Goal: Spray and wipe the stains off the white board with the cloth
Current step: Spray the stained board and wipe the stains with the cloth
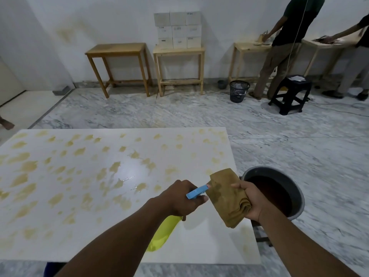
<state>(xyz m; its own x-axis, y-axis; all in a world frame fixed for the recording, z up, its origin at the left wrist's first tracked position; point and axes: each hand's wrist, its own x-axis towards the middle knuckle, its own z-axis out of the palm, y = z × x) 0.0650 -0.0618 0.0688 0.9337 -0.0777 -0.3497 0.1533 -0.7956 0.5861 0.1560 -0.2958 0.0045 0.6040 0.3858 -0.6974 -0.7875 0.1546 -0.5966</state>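
Note:
The white board (139, 226) lies flat in front of me, covered with several yellowish-brown stains, densest on the left and far side. A wet glossy patch sits near its middle. My left hand (179, 198) grips a spray bottle (163, 234) with a yellow body and a blue nozzle (196, 191) that points right toward the cloth. My right hand (250, 198) holds a folded brown cloth (225, 198) above the board's right edge, close to the nozzle.
A grey bucket (297, 196) of dark liquid stands just right of the board. Wooden tables (117, 50) line the far wall, one bearing white boxes (177, 30). Two people work at the far right, near a black stool (289, 94) and a mesh bin (238, 90).

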